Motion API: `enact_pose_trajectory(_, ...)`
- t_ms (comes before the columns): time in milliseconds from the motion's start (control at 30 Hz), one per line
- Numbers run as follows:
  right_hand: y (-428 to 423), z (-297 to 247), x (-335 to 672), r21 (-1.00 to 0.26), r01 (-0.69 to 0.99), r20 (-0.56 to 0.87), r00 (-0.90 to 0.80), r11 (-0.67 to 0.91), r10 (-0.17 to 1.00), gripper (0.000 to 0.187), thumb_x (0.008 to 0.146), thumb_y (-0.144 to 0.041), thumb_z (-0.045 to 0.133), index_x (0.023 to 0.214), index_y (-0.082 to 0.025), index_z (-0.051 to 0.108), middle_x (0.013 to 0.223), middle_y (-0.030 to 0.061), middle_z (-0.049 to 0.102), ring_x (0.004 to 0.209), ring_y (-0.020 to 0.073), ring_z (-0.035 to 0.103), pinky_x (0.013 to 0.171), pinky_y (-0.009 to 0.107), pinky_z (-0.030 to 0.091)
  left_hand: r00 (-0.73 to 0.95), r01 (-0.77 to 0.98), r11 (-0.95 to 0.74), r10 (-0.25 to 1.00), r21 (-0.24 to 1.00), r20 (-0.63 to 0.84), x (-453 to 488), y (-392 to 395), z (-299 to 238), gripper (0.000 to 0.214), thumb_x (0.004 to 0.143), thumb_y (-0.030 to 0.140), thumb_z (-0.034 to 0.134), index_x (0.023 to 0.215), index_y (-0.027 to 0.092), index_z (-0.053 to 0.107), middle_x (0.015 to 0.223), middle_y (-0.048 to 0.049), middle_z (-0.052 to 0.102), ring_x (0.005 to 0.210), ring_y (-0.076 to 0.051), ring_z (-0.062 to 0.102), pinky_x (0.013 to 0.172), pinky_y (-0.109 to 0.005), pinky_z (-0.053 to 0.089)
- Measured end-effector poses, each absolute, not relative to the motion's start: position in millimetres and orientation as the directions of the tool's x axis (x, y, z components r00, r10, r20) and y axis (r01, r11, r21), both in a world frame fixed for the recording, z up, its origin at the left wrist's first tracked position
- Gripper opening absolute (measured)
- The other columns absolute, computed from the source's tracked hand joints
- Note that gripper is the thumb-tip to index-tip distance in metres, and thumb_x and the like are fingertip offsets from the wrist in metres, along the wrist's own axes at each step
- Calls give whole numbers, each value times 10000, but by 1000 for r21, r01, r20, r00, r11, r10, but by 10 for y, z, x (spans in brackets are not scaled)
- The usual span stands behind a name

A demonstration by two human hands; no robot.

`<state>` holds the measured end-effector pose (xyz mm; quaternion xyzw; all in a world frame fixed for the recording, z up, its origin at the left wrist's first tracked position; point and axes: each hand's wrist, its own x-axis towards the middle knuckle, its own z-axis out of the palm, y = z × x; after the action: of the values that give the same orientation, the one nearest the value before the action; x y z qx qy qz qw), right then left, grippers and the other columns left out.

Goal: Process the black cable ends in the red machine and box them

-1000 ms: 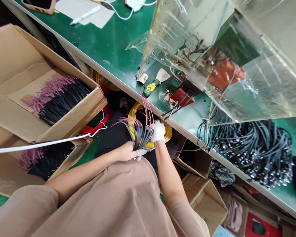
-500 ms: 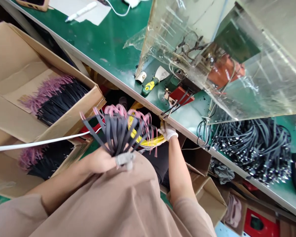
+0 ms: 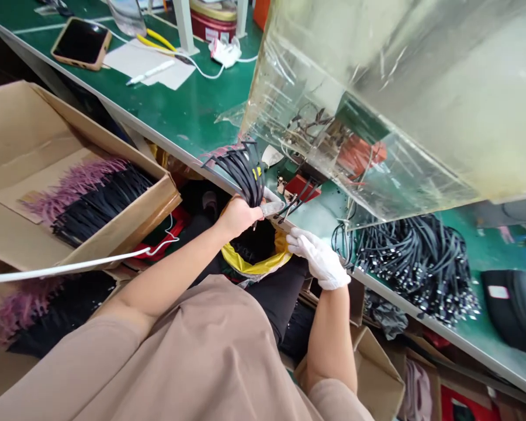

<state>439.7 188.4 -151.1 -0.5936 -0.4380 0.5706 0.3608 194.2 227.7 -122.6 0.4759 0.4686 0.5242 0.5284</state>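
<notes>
My left hand (image 3: 240,218), with a pale covering on a fingertip, is closed around a bundle of black cables (image 3: 244,171) with pink wire ends. The bundle fans out over the bench edge. My right hand (image 3: 319,257), in a white glove, is at the bench edge with its fingers pressed together; whatever they hold, if anything, is hidden. Between the hands, black leads run from a small red fixture (image 3: 303,187) on the bench. Below them, a bag with a yellow rim (image 3: 256,269) stands open at my lap, dark inside.
A cardboard box (image 3: 158,204) at left holds pink-ended black cables. A heap of black cables (image 3: 416,257) lies on the green bench (image 3: 193,117) at right. A clear plastic shield (image 3: 377,105) hangs over the fixture. A phone (image 3: 81,42) and a white cord (image 3: 70,270) are at left.
My left hand has moved up and right with the cable bundle, from my chest to the bench edge. The right hand has shifted out from under the edge and shows more fully. The view has shifted.
</notes>
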Motion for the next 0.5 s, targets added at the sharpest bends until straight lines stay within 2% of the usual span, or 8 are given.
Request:
enact_pose_trajectory(67, 1886, -1368, 4427, -947, 83, -312, -22, -309, 950, 634, 706, -652, 829, 1128, -188, 734, 1012, 114, 782, 800, 210, 749, 795, 364, 616, 8, 43, 10, 1000, 999, -11, 2072, 2446, -1242, 309, 704, 336, 808, 592, 189, 560, 548, 28, 526, 529, -126, 506, 543, -253, 426)
enact_pose_trajectory(133, 1927, -1296, 4454, -971, 71, -223, 69, -228, 972, 620, 731, -646, 813, 1133, -182, 725, 992, 111, 782, 783, 201, 742, 764, 343, 614, 46, 151, 14, 999, 988, -21, 2202, 2596, -1231, 269, 697, 301, 820, 611, 193, 588, 563, 25, 545, 592, -148, 545, 620, -263, 466)
enact_pose_trajectory(233, 2047, -1283, 4460, -988, 65, -123, 195, -138, 973, 565, 768, -580, 808, 1158, -183, 705, 1015, 93, 776, 780, 176, 727, 746, 312, 603, 142, 195, 10, 989, 981, -38, 2375, 2753, -1226, 249, 605, 246, 888, 677, 183, 658, 597, 24, 587, 660, -171, 580, 700, -273, 487)
enact_pose_trajectory(333, 2204, -1316, 4410, -995, 15, -96, 263, -103, 960, 574, 718, -490, 865, 1167, -180, 685, 1045, 63, 758, 752, 129, 685, 693, 256, 581, 215, 227, 35, 973, 973, -85, 2478, 2801, -1276, 292, 541, 208, 916, 618, 171, 637, 570, 14, 581, 625, -179, 570, 636, -274, 469)
enact_pose_trajectory(500, 2476, -1399, 4224, -989, -75, -141, 195, -129, 971, 635, 671, -489, 879, 1180, -175, 664, 919, 8, 730, 631, 71, 598, 546, 171, 500, 295, 231, 88, 943, 969, -156, 2432, 2649, -1292, 209, 664, 168, 825, 633, 178, 619, 533, 28, 565, 528, -142, 526, 498, -233, 397)
